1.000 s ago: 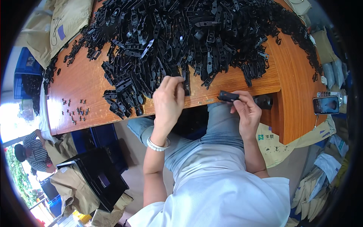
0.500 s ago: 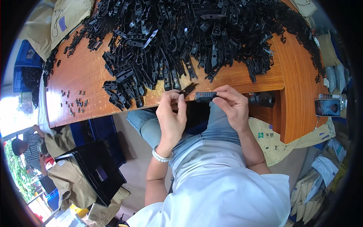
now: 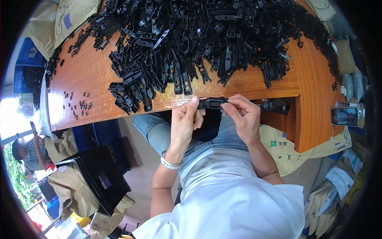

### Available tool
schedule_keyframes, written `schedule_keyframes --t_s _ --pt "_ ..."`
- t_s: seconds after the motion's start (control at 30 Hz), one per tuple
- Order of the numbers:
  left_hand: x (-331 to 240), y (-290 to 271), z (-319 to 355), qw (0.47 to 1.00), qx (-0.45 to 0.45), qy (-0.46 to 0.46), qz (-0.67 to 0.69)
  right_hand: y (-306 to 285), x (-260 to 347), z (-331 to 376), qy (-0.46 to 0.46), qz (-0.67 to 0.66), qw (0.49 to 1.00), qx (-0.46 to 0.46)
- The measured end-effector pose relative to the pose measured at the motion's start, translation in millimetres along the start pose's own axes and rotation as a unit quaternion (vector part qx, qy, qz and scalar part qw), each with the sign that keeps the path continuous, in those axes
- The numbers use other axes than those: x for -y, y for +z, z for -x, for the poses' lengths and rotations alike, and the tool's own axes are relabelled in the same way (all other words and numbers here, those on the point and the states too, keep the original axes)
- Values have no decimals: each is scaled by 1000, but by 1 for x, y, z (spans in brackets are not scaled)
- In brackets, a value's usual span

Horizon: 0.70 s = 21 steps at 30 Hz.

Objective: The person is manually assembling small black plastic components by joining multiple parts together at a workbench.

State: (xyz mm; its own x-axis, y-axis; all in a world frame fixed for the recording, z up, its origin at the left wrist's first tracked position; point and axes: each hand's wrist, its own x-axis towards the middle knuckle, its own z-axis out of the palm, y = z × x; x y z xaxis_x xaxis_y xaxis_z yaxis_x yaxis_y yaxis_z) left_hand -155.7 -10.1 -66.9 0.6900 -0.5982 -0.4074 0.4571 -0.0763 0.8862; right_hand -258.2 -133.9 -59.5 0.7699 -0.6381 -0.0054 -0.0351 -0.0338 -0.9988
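Between my two hands, just off the table's near edge, is a black plastic part [image 3: 213, 104], held level. My left hand [image 3: 184, 120], with a white bead bracelet on the wrist, pinches its left end between thumb and fingers. The thumb and fingertips of my right hand [image 3: 245, 117] grip the other end. Whether the part is one piece or two pressed together, I cannot tell. Beyond my hands, a large heap of long black plastic parts [image 3: 183, 51] covers the back of the wooden table [image 3: 242, 88]. Several tiny dark pieces [image 3: 79, 105] lie loose on its left side.
A phone [image 3: 344, 116] stands at the table's right end. Black crates [image 3: 93, 181] with brown paper bags are at the lower left, near another person [image 3: 34, 153]. A printed sack [image 3: 284, 153] lies beneath the table on the right; more bags [image 3: 322, 199] are piled below.
The slim black piece in my left hand, earlier tilted and apart, has come against the block-like part in my right hand. Both hands now meet on it. The other person has shifted.
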Motion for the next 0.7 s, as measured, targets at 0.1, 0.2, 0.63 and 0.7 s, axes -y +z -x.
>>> schedule_keyframes --t_s 0.1,0.2,0.63,0.7 --pt "-5 7 1 999 -26 20 -15 -1 3 1 38 -55 998 1" --pt "-6 12 2 996 -46 52 -52 -2 6 0 61 -73 995 -4" --pt "-5 10 3 999 -26 44 -10 5 9 5 22 7 999 -28" --pt "-4 13 5 999 -17 32 1 4 12 5 14 21 999 -24"
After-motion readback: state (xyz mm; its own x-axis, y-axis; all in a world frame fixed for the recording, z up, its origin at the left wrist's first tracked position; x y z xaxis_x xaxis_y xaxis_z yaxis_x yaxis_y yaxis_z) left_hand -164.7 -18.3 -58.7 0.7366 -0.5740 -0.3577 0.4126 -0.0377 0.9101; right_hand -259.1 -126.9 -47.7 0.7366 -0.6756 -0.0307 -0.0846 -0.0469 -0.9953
